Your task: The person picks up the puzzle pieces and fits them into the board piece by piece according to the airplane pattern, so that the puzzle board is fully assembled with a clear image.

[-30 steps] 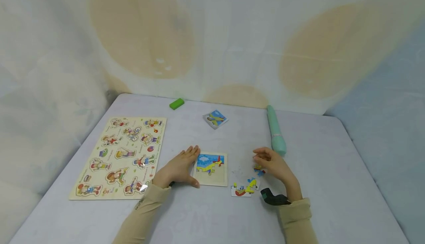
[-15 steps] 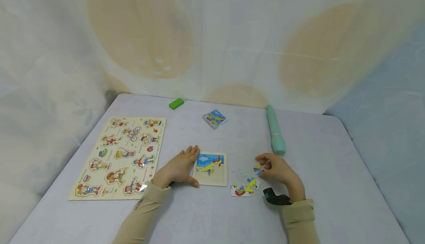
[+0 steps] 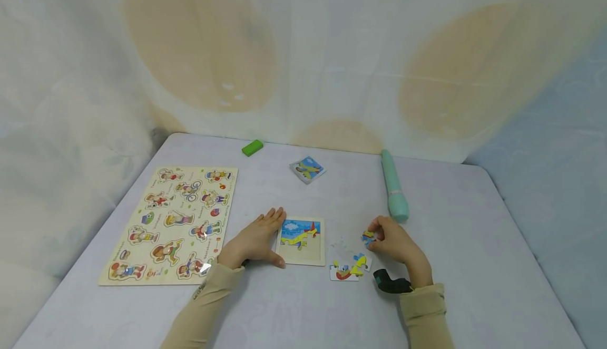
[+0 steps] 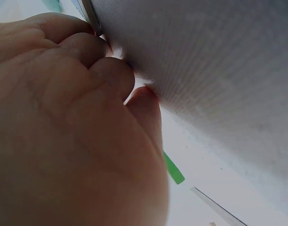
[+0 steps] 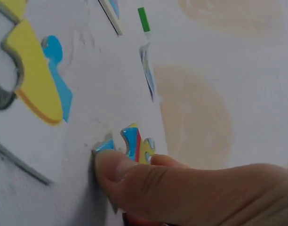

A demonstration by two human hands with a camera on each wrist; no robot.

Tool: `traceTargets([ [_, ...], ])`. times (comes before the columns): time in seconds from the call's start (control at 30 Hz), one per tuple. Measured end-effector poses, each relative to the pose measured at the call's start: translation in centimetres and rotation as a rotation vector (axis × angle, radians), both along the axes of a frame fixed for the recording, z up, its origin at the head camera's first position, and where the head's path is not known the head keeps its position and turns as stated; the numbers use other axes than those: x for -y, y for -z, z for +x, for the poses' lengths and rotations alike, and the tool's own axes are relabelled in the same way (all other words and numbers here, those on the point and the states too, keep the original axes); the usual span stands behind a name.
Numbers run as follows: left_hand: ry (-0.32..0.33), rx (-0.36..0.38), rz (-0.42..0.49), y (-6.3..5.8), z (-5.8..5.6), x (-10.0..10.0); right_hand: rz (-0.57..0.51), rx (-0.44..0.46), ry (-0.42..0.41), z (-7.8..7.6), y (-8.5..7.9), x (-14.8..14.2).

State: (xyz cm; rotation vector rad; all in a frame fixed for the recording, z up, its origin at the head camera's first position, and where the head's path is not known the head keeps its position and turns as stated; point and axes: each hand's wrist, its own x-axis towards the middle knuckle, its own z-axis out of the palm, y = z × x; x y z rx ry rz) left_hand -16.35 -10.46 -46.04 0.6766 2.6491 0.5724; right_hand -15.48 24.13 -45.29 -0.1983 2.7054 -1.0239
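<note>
My left hand (image 3: 255,241) lies with straight fingers against the left edge of a small wooden puzzle tray (image 3: 310,257). Part of an airplane picture in blue, yellow and red fills the tray's upper part; its lower part is bare wood. To the right, my right hand (image 3: 397,241) pinches a blue, yellow and red jigsaw piece (image 3: 367,238) between thumb and fingers. Seen from the right wrist, the thumb presses on the piece's blue part (image 5: 105,145), covering some of it. Several loose jigsaw pieces (image 3: 350,272) lie just in front of that hand.
A large board with cartoon figures (image 3: 158,243) lies on the left of the table. Toward the back are a green block (image 3: 252,148) and a small airplane picture card (image 3: 307,170). A tapered mint-green object (image 3: 393,188) lies beyond the right hand.
My right hand shifted slightly over the jigsaw piece, and its thumb and fingers have closed onto it. The left hand and the tray stayed where they were.
</note>
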Motion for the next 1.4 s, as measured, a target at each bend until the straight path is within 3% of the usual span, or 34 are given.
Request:
traceTargets([
  [0.27, -0.006, 0.009, 0.004, 0.0, -0.1, 0.0, -0.120, -0.085, -0.037, -0.7, 0.3, 2.0],
  [0.87, -0.015, 0.017, 0.015, -0.4, 0.2, 0.0, -0.279, -0.042, -0.041, -2.1, 0.1, 8.3],
  [1.4, -0.020, 0.021, 0.003, -0.3, 0.0, -0.1, -0.238, -0.068, 0.023, -1.4, 1.0, 11.1],
])
